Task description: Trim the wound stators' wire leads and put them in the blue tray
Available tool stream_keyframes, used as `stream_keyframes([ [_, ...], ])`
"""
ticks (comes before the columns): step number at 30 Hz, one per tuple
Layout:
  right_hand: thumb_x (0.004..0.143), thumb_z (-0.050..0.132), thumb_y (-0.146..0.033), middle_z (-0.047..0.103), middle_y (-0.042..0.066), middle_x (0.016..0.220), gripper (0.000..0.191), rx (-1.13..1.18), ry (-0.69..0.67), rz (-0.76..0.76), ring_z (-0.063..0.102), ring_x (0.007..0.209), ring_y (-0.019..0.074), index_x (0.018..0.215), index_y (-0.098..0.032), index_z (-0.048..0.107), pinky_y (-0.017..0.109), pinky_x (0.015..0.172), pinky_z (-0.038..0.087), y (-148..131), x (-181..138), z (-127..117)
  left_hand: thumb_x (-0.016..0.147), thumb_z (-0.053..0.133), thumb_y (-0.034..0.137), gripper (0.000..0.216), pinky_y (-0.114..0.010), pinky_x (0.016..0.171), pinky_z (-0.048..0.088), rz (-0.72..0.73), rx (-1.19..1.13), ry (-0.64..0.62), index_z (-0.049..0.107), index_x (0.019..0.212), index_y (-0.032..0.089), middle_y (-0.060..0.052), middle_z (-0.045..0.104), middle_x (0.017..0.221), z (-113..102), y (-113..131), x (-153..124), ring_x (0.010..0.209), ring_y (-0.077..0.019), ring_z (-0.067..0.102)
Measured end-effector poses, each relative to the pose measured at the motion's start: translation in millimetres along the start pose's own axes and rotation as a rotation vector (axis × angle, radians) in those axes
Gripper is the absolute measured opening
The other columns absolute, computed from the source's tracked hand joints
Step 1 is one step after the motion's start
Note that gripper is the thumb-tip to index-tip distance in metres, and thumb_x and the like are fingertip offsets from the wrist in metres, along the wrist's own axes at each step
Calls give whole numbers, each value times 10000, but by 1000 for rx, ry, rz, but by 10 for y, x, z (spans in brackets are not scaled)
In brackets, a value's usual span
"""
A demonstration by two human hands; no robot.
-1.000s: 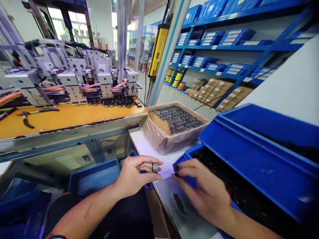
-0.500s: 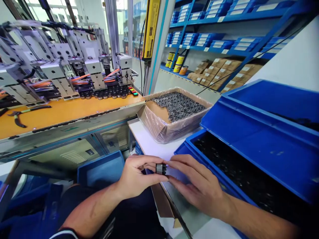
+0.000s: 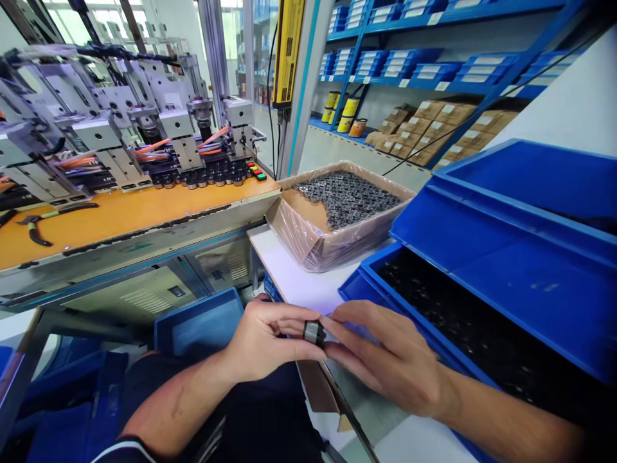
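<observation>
The left hand [image 3: 263, 341] pinches a small grey-and-black cylinder [image 3: 313, 332], the right hand's [image 3: 395, 357] fingertips gripping its black end, above the white bench [image 3: 321, 292]. Past them sits a plastic-lined carton [image 3: 299, 241]; nearer me, a blue bin [image 3: 415, 306] of black pieces.

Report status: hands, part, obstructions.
Left hand pinching grey-and-black part. Right hand at its black end. Blue bin beside right hand; nothing seen blocking the part.

The grey-black cylinder [image 3: 313, 332] is being partly hidden by bare fingers [image 3: 299, 350]; at three o'clock, a blue plastic bin [image 3: 511, 247] is being cropped.
</observation>
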State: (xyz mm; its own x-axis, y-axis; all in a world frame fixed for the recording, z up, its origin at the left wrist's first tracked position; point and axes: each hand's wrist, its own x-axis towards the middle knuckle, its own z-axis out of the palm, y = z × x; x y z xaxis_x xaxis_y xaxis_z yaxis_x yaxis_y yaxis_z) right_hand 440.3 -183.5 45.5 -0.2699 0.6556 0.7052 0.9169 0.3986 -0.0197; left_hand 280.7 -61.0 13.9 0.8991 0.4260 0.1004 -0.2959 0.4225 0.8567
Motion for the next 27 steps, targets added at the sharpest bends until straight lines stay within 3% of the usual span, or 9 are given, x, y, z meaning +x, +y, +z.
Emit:
stream_keyframes([
  [4,913,602,-154,652,75,795,157,-30,5,-97,645,756,171,1055,-89,622,291,614,586,-9,-5,-18,578,836,-24,431,-195,727,627,-45,-40,4,760,958,164,-23,798,840,58,-20,-25,760,-159,765],
  [8,895,598,-140,645,104,748,147,-116,21,-191,652,737,210,990,-32,630,330,592,588,-27,9,-22,573,871,57,390,-238,738,633,7,-72,109,755,932,156,-46,800,872,160,-143,-56,778,-180,766],
  [11,892,581,-119,674,135,856,196,-91,33,-136,675,835,222,1067,-40,623,339,658,611,-52,-3,-1,582,882,104,439,-272,796,624,180,60,150,745,993,174,-64,793,941,154,-167,-46,846,-187,757],
  [14,857,593,-56,680,147,972,293,51,56,10,672,947,223,1149,-66,598,342,740,619,-99,-24,19,605,879,160,496,-277,793,611,405,404,79,736,1078,202,-96,759,1027,66,-69,-8,874,-183,732],
  [17,847,584,-19,681,131,1004,314,141,13,100,668,951,201,1149,-102,596,324,776,615,-144,-31,19,655,851,228,363,-260,694,587,605,709,14,765,1005,181,-105,746,900,-18,48,13,770,-165,705],
  [19,853,573,-12,681,124,1005,298,174,-7,119,663,946,190,1135,-110,596,309,785,611,-154,-30,15,675,836,230,319,-251,663,569,678,783,12,769,980,164,-96,735,808,-39,74,8,714,-154,689],
  [23,851,589,-24,669,125,997,281,159,1,103,653,947,194,1122,-95,592,315,789,609,-131,-35,28,684,832,191,341,-262,718,551,630,752,53,757,1016,174,-94,719,867,-24,11,-8,777,-157,671],
  [27,824,618,-26,649,126,977,303,92,35,36,641,939,215,1119,-86,587,355,768,610,-109,-21,34,641,865,219,373,-255,730,518,369,470,88,756,997,199,-75,681,949,4,-108,16,790,-139,627],
])
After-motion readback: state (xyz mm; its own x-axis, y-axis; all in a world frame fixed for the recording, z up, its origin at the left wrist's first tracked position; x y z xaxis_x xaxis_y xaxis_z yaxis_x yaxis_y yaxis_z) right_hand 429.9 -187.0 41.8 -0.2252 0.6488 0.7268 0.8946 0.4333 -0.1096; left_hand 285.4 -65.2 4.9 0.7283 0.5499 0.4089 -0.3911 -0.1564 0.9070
